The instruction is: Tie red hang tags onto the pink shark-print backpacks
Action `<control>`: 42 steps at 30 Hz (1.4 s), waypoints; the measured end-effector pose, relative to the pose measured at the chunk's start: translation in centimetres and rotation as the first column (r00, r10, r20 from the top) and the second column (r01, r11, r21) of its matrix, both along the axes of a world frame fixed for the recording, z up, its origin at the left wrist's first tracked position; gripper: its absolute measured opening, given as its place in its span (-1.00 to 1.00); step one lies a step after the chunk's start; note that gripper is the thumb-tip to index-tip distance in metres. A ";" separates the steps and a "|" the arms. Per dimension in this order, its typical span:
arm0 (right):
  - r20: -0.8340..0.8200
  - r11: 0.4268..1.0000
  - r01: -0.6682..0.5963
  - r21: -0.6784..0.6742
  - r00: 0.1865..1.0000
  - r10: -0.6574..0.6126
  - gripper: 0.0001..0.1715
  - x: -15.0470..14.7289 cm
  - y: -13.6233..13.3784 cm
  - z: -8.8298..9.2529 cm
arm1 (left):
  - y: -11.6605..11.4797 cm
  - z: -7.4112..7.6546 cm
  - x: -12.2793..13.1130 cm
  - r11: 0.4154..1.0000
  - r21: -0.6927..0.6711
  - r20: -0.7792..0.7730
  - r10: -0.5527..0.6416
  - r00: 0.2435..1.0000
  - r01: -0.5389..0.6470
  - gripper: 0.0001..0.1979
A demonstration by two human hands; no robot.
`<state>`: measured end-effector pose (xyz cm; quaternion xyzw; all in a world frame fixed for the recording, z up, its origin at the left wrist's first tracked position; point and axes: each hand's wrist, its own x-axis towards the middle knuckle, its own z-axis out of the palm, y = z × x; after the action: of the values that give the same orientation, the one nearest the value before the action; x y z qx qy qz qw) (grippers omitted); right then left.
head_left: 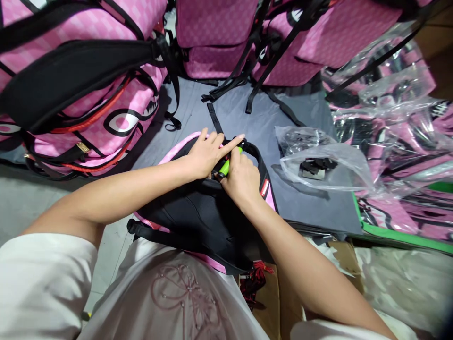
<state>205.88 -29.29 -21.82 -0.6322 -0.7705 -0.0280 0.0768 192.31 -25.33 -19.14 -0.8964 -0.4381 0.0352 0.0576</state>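
A pink-and-black backpack (198,212) lies at the table's front edge against my body, its black padded back facing up. My left hand (205,153) is closed on its upper edge, with the index finger stretched toward my right hand. My right hand (242,177) wraps around a bright green tool (225,168) with a black end; its exact kind is hidden by the fingers. The two hands nearly touch over the bag's top, where a black webbing strap (214,118) sticks out beyond them.
A large pink backpack (123,123) stands at the left, and more pink checkered backpacks (215,28) line the back. An open clear plastic bag (325,165) with small black parts lies on the grey table (191,104). Plastic-wrapped pink bags (399,141) are piled at the right.
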 end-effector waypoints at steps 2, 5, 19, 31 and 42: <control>-0.009 1.000 0.007 0.020 1.000 -0.007 -0.27 0.2 0.1 -0.2 | -0.1 0.1 -0.1 1.000 -0.004 0.008 0.011 1.000 -0.011 0.16; -0.043 0.996 -0.043 0.073 0.998 0.046 -0.32 1.0 -0.2 -0.4 | -0.4 0.3 -0.3 0.999 -0.013 0.043 0.046 0.998 -0.045 0.12; -0.686 0.990 -0.117 0.080 0.714 0.140 -0.78 2.5 -4.0 2.0 | -1.8 0.5 -0.6 0.968 0.007 0.157 0.247 0.956 -0.251 -0.19; -0.619 0.904 -0.428 0.017 0.705 0.346 -0.82 3.0 -2.6 2.1 | -1.7 0.4 -0.6 0.953 -0.051 0.170 0.302 0.938 -0.297 -0.23; -0.606 0.887 -0.460 -0.027 0.714 0.352 -0.80 3.1 -2.3 2.5 | -1.7 0.1 -0.7 0.956 -0.056 0.200 0.293 0.935 -0.288 -0.27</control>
<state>208.96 -31.60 -19.28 -0.4282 -0.8281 0.2533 0.2582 191.65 -27.01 -19.00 -0.8214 -0.5686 -0.0439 -0.0053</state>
